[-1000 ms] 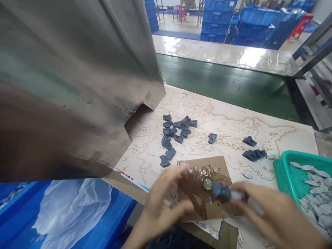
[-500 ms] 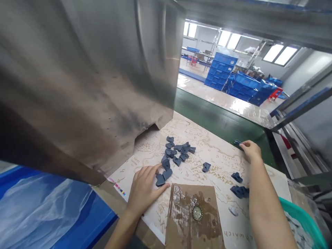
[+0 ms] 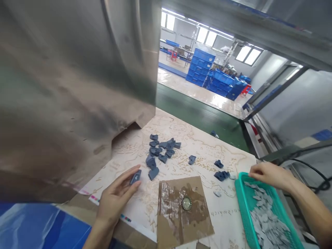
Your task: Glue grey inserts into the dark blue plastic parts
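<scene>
currently pinching one dark blue piece (image 3: pixel 135 177) between thumb and fingers of the left hand (image 3: pixel 114 196), over the left side of the map-printed sheet (image 3: pixel 228 212). slanting in long axis, with the near end toward the palm and the far end pointing away and rightward. curling the fingers of the right hand (image 3: pixel 268 174) at the far rim of one teal basket (image 3: pixel 242 207); cannot tell whether gripping anything.

just beyond the left hand, lying in a loose cluster: about eleven loose pieces (image 3: pixel 163 158), too overlapped for an exact count. farther right, lying singly: two more, plus a touching group (image 3: pixel 221 175) of two or three. between the hands, lying flat: one brown cardboard square (image 3: pixel 168 224), bearing one round ornament (image 3: pixel 186 203). near the basket, resting on the surface: two pale pieces (image 3: pixel 217 193). inside the basket, heaped beyond counting: pale grey pieces (image 3: pixel 267 214). farther off, lying on the green belt (image 3: pixel 186 107): one small dark piece (image 3: pixel 214 134).
</scene>
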A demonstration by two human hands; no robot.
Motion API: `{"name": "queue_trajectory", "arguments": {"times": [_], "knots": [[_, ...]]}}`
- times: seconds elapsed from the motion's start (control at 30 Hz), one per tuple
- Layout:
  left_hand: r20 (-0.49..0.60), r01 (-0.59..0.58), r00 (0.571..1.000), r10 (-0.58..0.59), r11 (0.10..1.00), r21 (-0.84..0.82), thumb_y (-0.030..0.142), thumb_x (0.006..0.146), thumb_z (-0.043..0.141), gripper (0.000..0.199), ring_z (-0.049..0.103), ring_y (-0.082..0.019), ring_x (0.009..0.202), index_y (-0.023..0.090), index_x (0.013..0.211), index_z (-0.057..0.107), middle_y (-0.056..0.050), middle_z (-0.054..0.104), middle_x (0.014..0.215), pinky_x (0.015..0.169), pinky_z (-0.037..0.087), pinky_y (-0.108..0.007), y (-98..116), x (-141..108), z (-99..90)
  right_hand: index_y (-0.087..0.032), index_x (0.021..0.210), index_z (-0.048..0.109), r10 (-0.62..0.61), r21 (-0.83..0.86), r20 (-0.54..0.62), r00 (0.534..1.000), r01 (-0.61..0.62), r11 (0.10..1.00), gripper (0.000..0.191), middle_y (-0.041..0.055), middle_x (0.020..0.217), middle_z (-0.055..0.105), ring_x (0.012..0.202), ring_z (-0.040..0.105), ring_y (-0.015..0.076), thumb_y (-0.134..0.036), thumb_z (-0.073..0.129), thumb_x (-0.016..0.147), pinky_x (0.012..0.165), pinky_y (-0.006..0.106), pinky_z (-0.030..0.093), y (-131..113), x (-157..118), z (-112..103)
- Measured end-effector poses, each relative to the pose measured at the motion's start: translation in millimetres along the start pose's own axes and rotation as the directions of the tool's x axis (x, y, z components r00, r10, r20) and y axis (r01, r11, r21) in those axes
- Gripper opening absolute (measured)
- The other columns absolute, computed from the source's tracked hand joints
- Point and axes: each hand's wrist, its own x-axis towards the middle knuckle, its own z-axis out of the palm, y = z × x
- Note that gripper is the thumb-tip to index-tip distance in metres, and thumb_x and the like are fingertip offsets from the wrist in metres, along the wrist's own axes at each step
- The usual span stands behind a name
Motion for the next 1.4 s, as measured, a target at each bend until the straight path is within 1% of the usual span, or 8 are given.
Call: {"name": "queue_trajectory", "arguments": {"times": [0.17,0.33,0.43,0.57,0.83,1.0,1.23,1.4], "knots": [[0.149,0.062,0.986,-0.069,0.997,0.054,0.043,0.064,0.075,0.038,0.063,-0.028,0.107,0.024,0.097,0.073,-0.007,0.07,0.113,0.076,0.059,-0.03,0,1,-4.4,-0.024,0.073,0.071,0.09,0.004,0.019,0.996,-0.09,0.996,0.016,0.0063,0.079,0.074,0.071,0.069,0.0266,-0.024,0.055,0.072,0.058,0.032,0.049,-5,-38,37],[0.11,0.026,0.994,-0.026,1.0,0.003,0.048,0.06,0.076,0.038,0.066,-0.029,0.099,0.022,0.088,0.075,-0.01,0.072,0.102,0.075,0.059,-0.033,2,2,-5.7,-0.024,0.069,0.061,0.13,0.064,-0.086,0.988,-0.124,0.99,0.025,0.009,0.079,0.071,0.075,0.067,0.0296,-0.043,0.045,0.076,0.058,0.039,0.052,-8,-51,61],[0.052,0.019,0.998,-0.017,0.999,-0.04,0.052,0.057,0.077,0.041,0.067,-0.029,0.095,0.021,0.085,0.075,-0.01,0.072,0.098,0.071,0.059,-0.032,3,1,-2.4,-0.024,0.067,0.058,0.223,0.256,-0.14,0.965,-0.182,0.949,0.032,0.0067,0.065,0.066,0.063,0.064,0.0266,-0.055,0.052,0.071,0.055,0.039,0.053,-8,-53,63],[0.072,-0.014,0.997,0.011,0.999,0.041,0.052,0.058,0.075,0.04,0.067,-0.027,0.093,0.023,0.085,0.076,-0.009,0.072,0.098,0.064,0.058,-0.028,5,0,-0.4,-0.021,0.085,0.065,0.35,0.616,-0.18,0.919,-0.172,0.769,0.045,0.0086,0.079,0.069,0.073,0.066,0.0244,-0.062,0.065,0.065,0.058,0.034,0.057,-30,-61,49],[0.113,-0.113,0.989,0.096,0.982,0.153,0.049,0.063,0.073,0.034,0.068,-0.024,0.087,0.025,0.086,0.074,-0.007,0.071,0.102,0.058,0.058,-0.026,9,-1,-0.6,-0.022,0.095,0.068,0.179,0.758,-0.211,0.961,0.045,0.651,0.029,0.0055,0.085,0.068,0.07,0.065,0.0154,-0.046,0.064,0.078,0.063,0.026,0.057,-121,-82,47],[0.08,-0.058,0.996,0.048,0.99,0.126,0.048,0.062,0.073,0.036,0.066,-0.026,0.097,0.022,0.087,0.073,-0.009,0.072,0.102,0.061,0.058,-0.026,10,-1,3.5,-0.021,0.102,0.063,0.123,0.887,-0.217,0.968,0.143,0.44,0.031,0.0003,0.064,0.058,0.051,0.056,0.0106,-0.047,0.052,0.088,0.045,0.018,0.049,-150,-82,73],[-0.097,-0.057,0.995,0.036,0.973,-0.223,0.041,0.065,0.075,0.032,0.068,-0.019,0.069,0.018,0.086,0.069,-0.01,0.074,0.093,0.046,0.054,-0.023,18,-27,10.8,-0.02,0.1,0.066,0.233,0.918,-0.252,0.939,0.156,0.365,0.033,0.0003,0.062,0.058,0.05,0.054,0.0106,-0.045,0.047,0.09,0.044,0.018,0.045,-184,-71,111],[0.091,0.13,0.99,-0.105,0.935,-0.329,0.049,0.075,0.066,0.037,0.064,-0.015,0.063,0.017,0.092,0.07,-0.013,0.071,0.103,0.044,0.053,-0.021,19,-49,31.0,-0.018,0.097,0.067,0.16,0.937,-0.207,0.965,0.148,0.317,0.035,-0.0002,0.057,0.055,0.046,0.053,0.0113,-0.044,0.045,0.091,0.042,0.02,0.043,-193,-64,135]]}}
